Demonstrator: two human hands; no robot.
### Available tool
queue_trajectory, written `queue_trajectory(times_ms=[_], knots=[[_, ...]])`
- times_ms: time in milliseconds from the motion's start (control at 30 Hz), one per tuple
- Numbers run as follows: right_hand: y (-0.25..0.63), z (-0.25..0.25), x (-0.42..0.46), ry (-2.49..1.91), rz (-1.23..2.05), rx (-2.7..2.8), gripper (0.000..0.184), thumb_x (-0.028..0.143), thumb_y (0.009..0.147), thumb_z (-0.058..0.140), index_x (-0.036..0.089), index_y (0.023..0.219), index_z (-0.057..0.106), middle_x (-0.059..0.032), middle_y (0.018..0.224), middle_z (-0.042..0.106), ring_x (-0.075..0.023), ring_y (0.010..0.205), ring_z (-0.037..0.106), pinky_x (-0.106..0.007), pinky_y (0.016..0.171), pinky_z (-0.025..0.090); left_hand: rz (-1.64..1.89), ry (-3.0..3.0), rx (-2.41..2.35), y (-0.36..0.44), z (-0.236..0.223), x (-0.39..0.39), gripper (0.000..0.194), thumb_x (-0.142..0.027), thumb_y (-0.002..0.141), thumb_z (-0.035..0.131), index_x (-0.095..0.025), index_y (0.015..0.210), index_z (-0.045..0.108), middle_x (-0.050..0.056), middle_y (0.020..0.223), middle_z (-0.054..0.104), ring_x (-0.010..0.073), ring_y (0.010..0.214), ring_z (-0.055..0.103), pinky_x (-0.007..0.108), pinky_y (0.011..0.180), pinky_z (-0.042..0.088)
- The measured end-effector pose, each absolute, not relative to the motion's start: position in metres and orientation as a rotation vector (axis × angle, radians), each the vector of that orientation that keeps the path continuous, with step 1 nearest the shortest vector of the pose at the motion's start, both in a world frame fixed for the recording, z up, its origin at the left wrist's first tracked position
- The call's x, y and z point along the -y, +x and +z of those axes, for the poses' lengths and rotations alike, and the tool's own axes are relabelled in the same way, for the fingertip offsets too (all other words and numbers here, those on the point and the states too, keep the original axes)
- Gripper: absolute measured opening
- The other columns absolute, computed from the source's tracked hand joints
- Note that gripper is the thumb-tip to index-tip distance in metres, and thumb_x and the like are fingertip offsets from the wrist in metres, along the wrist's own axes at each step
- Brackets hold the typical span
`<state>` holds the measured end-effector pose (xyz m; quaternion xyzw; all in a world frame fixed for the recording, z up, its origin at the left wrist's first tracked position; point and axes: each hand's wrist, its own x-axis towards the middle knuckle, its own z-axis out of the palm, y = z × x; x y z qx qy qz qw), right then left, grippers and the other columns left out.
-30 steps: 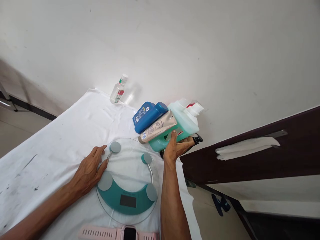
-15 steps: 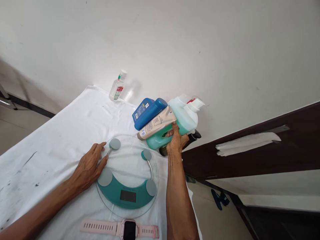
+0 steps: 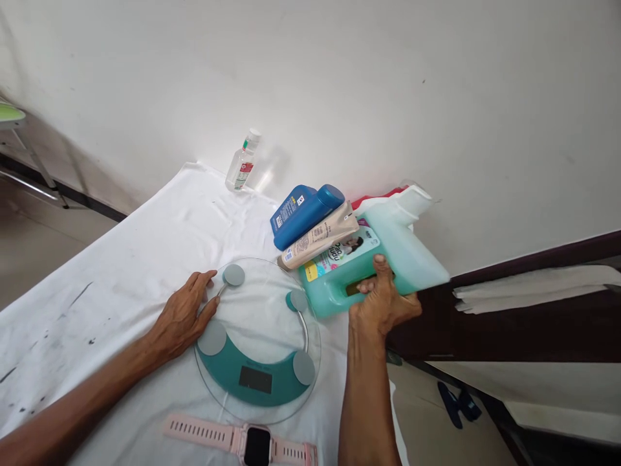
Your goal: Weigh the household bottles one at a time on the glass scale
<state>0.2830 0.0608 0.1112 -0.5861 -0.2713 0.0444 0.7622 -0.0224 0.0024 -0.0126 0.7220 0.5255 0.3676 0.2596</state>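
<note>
My right hand [image 3: 384, 305] is closed round the handle of a large teal jug of liquid [image 3: 388, 255], which is tilted and lifted off the white cloth. A beige tube [image 3: 320, 237] and a blue bottle [image 3: 303, 213] lean against the jug's left side. My left hand [image 3: 187, 316] rests with fingers spread on the left rim of a round glass bathroom scale [image 3: 259, 340] with a teal crescent base.
A pink smartwatch [image 3: 242, 440] lies at the cloth's near edge. A small clear bottle [image 3: 244, 160] stands by the white wall. A dark wooden door [image 3: 524, 310] with white paper strips is to the right; blue sandals [image 3: 453, 401] lie on the floor.
My right hand has closed on the jug's handle and pulled the jug up and to the right, away from the wall. My left hand stays on the scale.
</note>
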Motion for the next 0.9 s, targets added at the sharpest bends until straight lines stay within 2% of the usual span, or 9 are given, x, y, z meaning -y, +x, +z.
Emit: queue_trajectory(times_ms=[133,333,500,667,900], knots=[[0.282,0.125,-0.031,-1.191,0.098,0.594,0.05,0.046,0.052,0.097,0.025,0.053,0.052,0.0078,0.045,0.045,-0.01,0.041,0.037,-0.029,0.039,0.033,1.001,1.969,-1.418,-0.022,-0.011,-0.002,0.04,-0.039,0.107,0.043,-0.022,0.144,0.046,0.007,0.118,0.063,0.0215,0.09,0.067,0.04,0.084,0.057],[0.267,0.16,0.014,-1.13,0.058,0.668,0.039,0.026,0.06,0.091,0.021,0.05,0.054,0.0076,0.047,0.045,-0.0076,0.041,0.037,-0.027,0.041,0.032,1.004,1.993,-1.407,-0.024,-0.01,-0.003,0.04,-0.039,0.106,0.044,-0.021,0.141,0.047,0.008,0.116,0.064,0.0227,0.091,0.067,0.04,0.083,0.058],[0.246,0.173,0.043,-1.108,0.234,0.784,0.045,0.027,0.061,0.091,0.02,0.05,0.048,0.0098,0.045,0.038,-0.0051,0.039,0.033,-0.023,0.039,0.03,0.999,2.014,-1.386,-0.027,-0.009,-0.005,0.04,-0.038,0.103,0.046,-0.02,0.139,0.049,0.009,0.115,0.064,0.0236,0.091,0.068,0.041,0.084,0.058],[0.218,0.149,0.054,-1.121,0.521,0.852,0.048,0.037,0.066,0.092,0.02,0.052,0.05,0.0107,0.043,0.035,-0.0049,0.037,0.035,-0.023,0.04,0.033,1.006,2.009,-1.365,-0.028,-0.009,-0.005,0.041,-0.037,0.102,0.048,-0.019,0.139,0.049,0.01,0.117,0.064,0.0243,0.096,0.069,0.043,0.087,0.058],[0.193,0.128,0.05,-1.045,0.484,0.962,0.045,0.03,0.064,0.093,0.019,0.051,0.051,0.0092,0.042,0.039,-0.0064,0.037,0.037,-0.024,0.039,0.034,0.98,2.012,-1.342,-0.028,-0.011,-0.003,0.042,-0.032,0.101,0.047,-0.017,0.141,0.047,0.013,0.12,0.063,0.0273,0.104,0.068,0.048,0.091,0.058]])
